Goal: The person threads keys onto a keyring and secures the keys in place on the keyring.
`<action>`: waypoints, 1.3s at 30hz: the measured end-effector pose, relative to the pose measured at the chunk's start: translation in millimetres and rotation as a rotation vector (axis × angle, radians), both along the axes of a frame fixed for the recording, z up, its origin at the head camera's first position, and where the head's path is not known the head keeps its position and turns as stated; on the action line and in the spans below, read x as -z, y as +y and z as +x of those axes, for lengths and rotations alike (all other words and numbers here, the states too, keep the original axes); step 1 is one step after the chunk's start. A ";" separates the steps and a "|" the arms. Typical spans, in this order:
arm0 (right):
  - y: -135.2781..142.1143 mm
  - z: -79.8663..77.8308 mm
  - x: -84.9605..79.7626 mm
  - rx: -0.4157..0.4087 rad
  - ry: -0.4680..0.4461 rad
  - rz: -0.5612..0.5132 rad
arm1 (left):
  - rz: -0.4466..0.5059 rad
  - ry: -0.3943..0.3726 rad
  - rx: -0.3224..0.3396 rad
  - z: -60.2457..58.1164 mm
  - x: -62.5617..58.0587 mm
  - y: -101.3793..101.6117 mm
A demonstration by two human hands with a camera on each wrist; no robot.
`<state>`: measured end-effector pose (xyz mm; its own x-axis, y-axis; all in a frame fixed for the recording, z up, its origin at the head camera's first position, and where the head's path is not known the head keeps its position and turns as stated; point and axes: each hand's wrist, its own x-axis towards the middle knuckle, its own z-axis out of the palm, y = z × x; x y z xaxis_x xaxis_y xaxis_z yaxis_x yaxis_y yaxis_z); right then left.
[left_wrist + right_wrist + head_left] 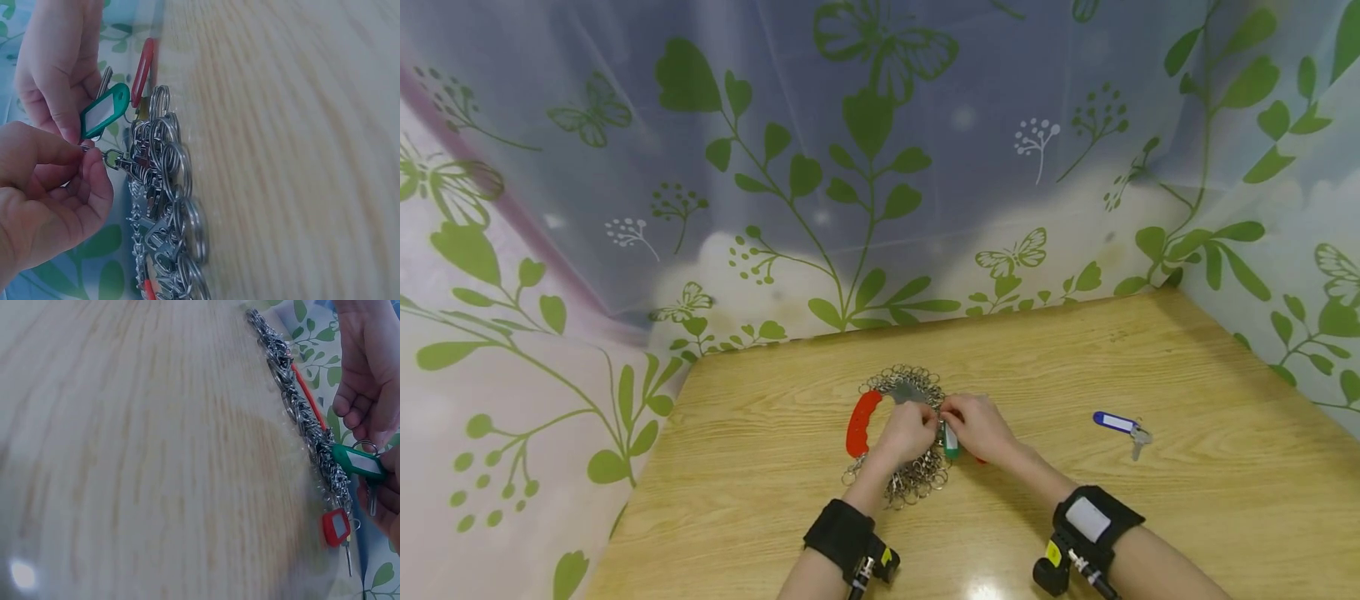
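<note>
In the head view my left hand (907,433) and right hand (981,425) meet fingertip to fingertip at the right side of a large bunch of metal key rings (917,483). The left thumb and forefinger pinch a small split ring (87,149), linked to a clasp of the bunch. My right fingers pinch at one end of a green key tag (356,461), and a silver key (372,499) hangs by it. Exactly where the right fingertips grip is partly hidden. A red curved handle (861,425) lies at the bunch's left.
A red key tag (336,527) with a key lies against the bunch, below my right hand. Farther right on the wooden table (760,492) are a blue key tag (1115,422) and its key (1139,439). A leaf-patterned curtain (865,208) surrounds the table's back and sides.
</note>
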<state>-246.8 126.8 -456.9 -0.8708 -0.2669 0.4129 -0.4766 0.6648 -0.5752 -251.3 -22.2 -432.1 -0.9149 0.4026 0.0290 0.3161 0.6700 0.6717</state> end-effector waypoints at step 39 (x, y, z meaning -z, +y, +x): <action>0.8 3.2 3.2 -0.029 0.101 0.018 | 0.195 -0.182 -0.130 -7.2 6.4 -4.0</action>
